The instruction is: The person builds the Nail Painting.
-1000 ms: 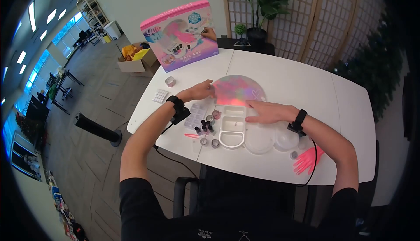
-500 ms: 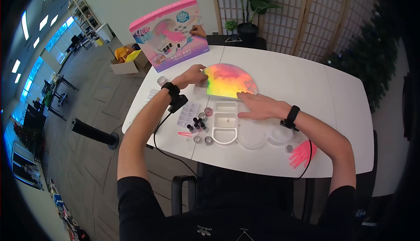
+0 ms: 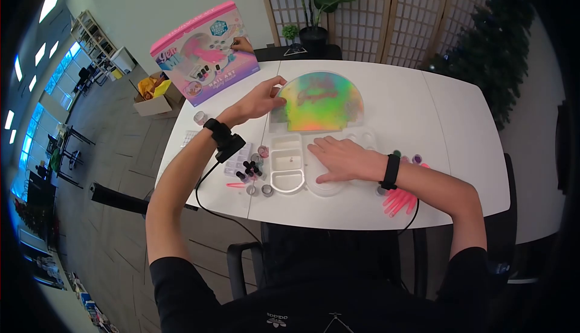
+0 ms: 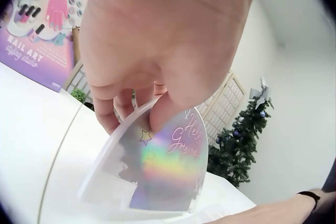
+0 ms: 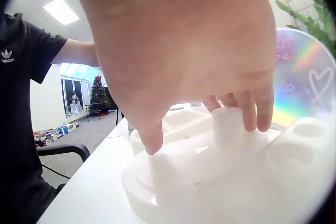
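Note:
My left hand [image 3: 257, 100] pinches the left edge of a half-round iridescent panel [image 3: 323, 100], thumb on the front and fingers behind. In the left wrist view the panel [image 4: 170, 163] stands tilted up, with pink lettering and a star on it. It rises behind a white plastic tray with three compartments [image 3: 286, 172]. My right hand [image 3: 347, 159] rests with spread fingers on the tray's round white part [image 3: 324, 192]. The right wrist view shows its thumb and fingers on either side of a short white peg [image 5: 227, 128] on this base [image 5: 178, 182].
Left of the tray are nail polish bottles [image 3: 249, 170], a clear compartment case [image 3: 237, 159], pink tweezers [image 3: 235, 185] and small jars [image 3: 267, 190]. A pink plastic hand [image 3: 401, 202] lies at the right. A nail art box [image 3: 202, 49] stands at the back left.
The panel has been tilted up at the back of the tray by my left hand. My right hand has left the panel's lower edge and come down onto the round white part.

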`<state>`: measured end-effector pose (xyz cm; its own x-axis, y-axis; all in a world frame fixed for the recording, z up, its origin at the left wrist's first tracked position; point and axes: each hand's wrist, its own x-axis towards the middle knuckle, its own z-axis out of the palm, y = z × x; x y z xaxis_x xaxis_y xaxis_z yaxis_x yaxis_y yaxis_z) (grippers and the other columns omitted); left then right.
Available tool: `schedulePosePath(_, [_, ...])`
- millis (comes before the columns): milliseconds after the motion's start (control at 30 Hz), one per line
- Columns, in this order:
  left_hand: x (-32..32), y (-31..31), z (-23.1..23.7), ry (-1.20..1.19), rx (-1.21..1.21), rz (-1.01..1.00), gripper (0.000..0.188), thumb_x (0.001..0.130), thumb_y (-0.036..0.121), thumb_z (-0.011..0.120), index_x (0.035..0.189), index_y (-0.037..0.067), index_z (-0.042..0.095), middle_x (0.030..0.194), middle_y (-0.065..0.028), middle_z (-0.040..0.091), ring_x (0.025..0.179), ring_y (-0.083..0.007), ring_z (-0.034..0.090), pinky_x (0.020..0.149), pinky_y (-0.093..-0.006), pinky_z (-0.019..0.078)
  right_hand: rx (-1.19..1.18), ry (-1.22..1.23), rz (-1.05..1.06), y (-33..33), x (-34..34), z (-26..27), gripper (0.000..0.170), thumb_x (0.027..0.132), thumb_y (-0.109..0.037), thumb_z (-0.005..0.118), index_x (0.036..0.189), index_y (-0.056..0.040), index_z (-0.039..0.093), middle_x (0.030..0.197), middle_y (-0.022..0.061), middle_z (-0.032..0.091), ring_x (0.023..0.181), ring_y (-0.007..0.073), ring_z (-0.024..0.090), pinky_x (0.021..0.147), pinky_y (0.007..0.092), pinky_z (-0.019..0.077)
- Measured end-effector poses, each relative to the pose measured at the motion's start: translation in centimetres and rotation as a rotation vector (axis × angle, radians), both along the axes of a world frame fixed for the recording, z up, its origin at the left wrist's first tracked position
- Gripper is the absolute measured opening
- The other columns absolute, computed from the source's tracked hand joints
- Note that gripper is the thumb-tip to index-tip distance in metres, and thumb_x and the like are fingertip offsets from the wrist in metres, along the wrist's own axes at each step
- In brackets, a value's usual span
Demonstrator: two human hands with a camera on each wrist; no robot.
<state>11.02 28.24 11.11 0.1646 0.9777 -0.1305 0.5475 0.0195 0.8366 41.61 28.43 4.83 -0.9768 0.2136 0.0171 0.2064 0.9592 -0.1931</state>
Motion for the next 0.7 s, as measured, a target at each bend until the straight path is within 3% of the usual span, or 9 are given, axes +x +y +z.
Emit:
schedulePosePath(167, [1.0,-0.2,-0.3,0.027,0.033,-0.029,0.024,0.107,0.004,0.063,0.13,0.003,0.055,0.107,-0.0068,0.075,0.101,-0.0107,0.065,0.094,-0.0317,0.0497,0.011,0.011,-0.012,0.0,0.0,-0.8,0.065,0.085,-0.043,0.085,0.122,0.0062,0.062,0.123,0.0214,0.062,0.122,0.0377,0.062,0.09,0.0481,0.0618])
schedulePosePath(367, [0.6,-0.4,-0.9,-0.053,0.034,-0.062,0.025,0.105,-0.001,0.06,0.13,0.003,0.055,0.117,-0.0075,0.071,0.11,-0.011,0.062,0.101,-0.0327,0.0484,0.014,0.003,-0.013,0.0,-0.4,-1.3,0.067,0.085,-0.044,0.086,0.123,0.0065,0.062,0.125,0.0226,0.062,0.123,0.0381,0.061,0.089,0.0477,0.0627])
schedulePosePath(567, [0.4,-1.1,-1.7,-0.016,0.01,-0.089,0.034,0.101,-0.003,0.061,0.134,0.002,0.054,0.12,-0.0086,0.07,0.115,-0.0142,0.062,0.106,-0.035,0.0466,0.009,0.009,-0.015,-0.1,-0.4,-1.3,0.069,0.085,-0.045,0.086,0.124,0.0066,0.062,0.123,0.0225,0.062,0.122,0.0376,0.061,0.088,0.047,0.063])
schedulePosePath(700, [0.7,-1.5,-1.3,0.087,-0.011,-0.105,0.047,0.099,-0.003,0.061,0.144,0.004,0.051,0.12,-0.0115,0.07,0.114,-0.0182,0.063,0.104,-0.0365,0.048,0.017,-0.011,-0.015,0.0,-0.5,-1.1,0.07,0.086,-0.045,0.086,0.126,0.0069,0.061,0.123,0.0224,0.062,0.122,0.0374,0.061,0.089,0.0467,0.0631])
